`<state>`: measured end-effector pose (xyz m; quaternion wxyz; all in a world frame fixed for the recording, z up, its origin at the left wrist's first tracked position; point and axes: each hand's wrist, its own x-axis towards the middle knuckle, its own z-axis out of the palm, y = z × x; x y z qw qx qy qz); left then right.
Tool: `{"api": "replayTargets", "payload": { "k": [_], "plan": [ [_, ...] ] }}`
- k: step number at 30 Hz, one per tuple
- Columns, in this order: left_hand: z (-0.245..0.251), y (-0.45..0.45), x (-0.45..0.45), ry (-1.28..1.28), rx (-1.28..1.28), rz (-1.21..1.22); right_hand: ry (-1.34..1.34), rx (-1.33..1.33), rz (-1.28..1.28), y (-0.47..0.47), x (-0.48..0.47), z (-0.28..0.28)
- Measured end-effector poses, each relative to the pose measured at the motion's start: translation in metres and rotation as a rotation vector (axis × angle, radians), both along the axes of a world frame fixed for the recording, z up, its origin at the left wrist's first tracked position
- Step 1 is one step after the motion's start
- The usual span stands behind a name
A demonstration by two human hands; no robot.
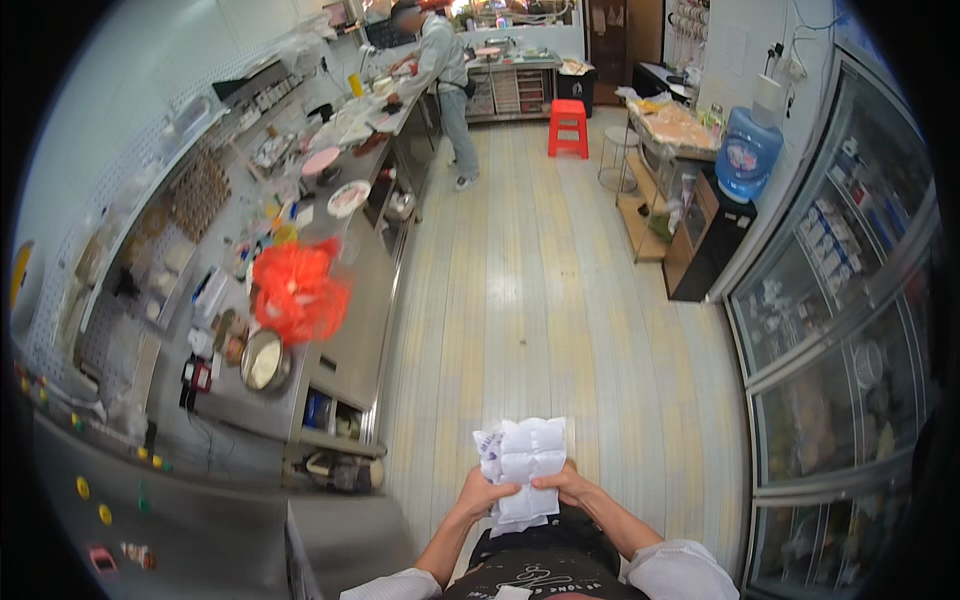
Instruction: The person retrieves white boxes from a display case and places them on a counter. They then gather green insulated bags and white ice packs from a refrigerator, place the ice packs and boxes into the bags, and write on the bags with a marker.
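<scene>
A small stack of white quilted ice packs, divided into puffy square cells, is held in front of my body above the floor. My left hand grips the left side, thumb lying across the front. From the right, my right hand pinches the edge with its thumb on top; its other fingers are hidden behind the packs. One pack with purple print shows behind the front one at the left. Another lower edge sticks out beneath, near my dark apron.
Left, a steel counter bears an orange-red plastic bag and a metal bowl of white contents. A person works farther along it. Glass-door refrigerators line the right, beyond them a water dispenser. A red stool stands ahead.
</scene>
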<state>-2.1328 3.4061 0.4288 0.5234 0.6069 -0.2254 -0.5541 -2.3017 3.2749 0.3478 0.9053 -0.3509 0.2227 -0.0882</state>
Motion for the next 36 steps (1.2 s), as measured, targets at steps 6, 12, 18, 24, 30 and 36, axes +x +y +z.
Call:
{"api": "replayTargets", "payload": {
  "k": [6, 12, 18, 24, 30, 36],
  "plan": [
    [0.021, -0.245, 0.056, -0.587, -0.020, -0.056, 0.015, -0.034, -0.031, -0.235, 0.064, 0.027],
    [-0.006, -0.478, 0.190, 0.113, -0.446, 0.227, -0.007, -0.065, -0.068, -0.470, 0.208, 0.006],
    [-0.093, -0.771, 0.388, -0.117, -0.027, -0.203, 0.018, 0.010, -0.377, -0.736, 0.292, 0.009],
    [-0.167, -0.981, 0.480, 0.049, 0.227, -1.102, -0.027, 0.040, -0.707, -0.991, 0.345, 0.023],
    [-0.164, -1.267, 0.630, 0.039, 0.419, -1.014, -0.077, 0.085, -0.884, -1.268, 0.421, -0.049],
    [-0.040, -1.551, 0.722, -0.222, 0.193, -1.087, -0.182, 0.079, -0.863, -1.576, 0.542, -0.021]
  ]
}}
